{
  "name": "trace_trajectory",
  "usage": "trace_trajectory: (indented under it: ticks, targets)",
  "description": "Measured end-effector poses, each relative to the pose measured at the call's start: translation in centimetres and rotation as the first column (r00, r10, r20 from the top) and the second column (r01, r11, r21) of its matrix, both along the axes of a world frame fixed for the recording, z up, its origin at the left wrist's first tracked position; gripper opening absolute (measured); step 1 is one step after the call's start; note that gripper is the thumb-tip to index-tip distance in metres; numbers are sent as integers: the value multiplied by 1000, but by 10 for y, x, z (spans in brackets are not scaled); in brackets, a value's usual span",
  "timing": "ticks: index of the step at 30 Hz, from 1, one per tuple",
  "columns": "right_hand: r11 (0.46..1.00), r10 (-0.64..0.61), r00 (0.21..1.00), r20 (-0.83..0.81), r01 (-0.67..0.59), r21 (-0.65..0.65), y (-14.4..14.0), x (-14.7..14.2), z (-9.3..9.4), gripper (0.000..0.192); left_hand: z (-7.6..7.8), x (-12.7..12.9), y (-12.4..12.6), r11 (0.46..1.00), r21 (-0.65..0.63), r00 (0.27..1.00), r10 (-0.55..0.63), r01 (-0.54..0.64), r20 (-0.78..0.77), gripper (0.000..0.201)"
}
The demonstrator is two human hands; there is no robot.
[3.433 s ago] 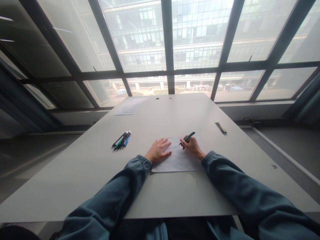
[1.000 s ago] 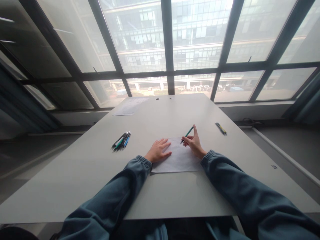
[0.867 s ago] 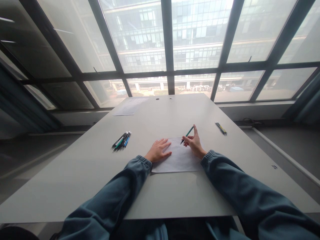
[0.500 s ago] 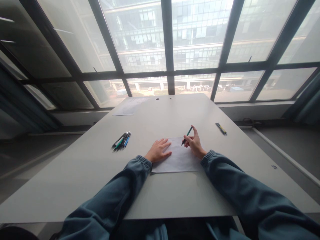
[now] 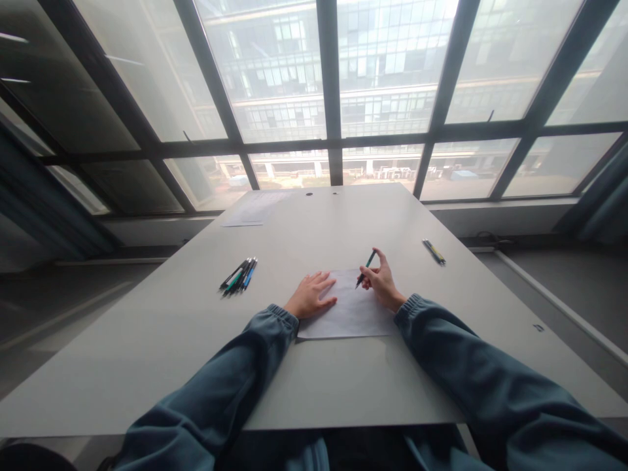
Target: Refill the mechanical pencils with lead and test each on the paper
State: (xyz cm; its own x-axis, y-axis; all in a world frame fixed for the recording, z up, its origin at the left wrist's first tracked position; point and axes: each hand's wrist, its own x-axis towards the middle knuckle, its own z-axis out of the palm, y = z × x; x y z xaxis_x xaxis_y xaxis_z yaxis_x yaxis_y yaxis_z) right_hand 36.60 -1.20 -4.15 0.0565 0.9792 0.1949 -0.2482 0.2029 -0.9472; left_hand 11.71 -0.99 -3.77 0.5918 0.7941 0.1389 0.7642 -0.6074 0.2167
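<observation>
Head view: a white sheet of paper (image 5: 350,314) is laid flat near the middle of the tabletop (image 5: 161,340), toward its near edge. The left hand (image 5: 309,296) is pressed palm-down on the sheet's left part, fingers spread and flat, nothing gripped. The right hand (image 5: 381,282) is rested on the sheet's far right corner with its fingers closed around a green pen (image 5: 366,267) — the tip is pointed down at the paper's far edge, the barrel tilted up and away. A cluster of pens (image 5: 239,275) is seen toward the left edge of the tabletop, well apart from the hands, and two more pens (image 5: 434,251) lie toward the right edge — a second sheet (image 5: 255,208) is placed near the far left corner
</observation>
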Motion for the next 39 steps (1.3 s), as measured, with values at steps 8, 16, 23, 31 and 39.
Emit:
trace_trajectory:
  ticks: [8,16,23,31,39]
  targets:
    - [999,-37,999,28,38,-10,-2,-3,1,109,-2,0,1,1000,16,1000,1,-1,11,63]
    - [998,46,988,147,-52,40,-8,-4,6,94,0,1,0,1000,13,1000,2,-2,0,63]
    - [987,9,974,226,-45,153,-4,-5,-1,41,1,1,0,1000,12,1000,3,-3,-3,63]
    - [974,-60,972,226,8,226,-6,-6,2,41,1,1,1,1000,-2,1000,9,-9,4,62]
    - [928,-313,882,352,206,311,-4,4,7,33,-5,0,3,1000,2,1000,5,-5,2,63]
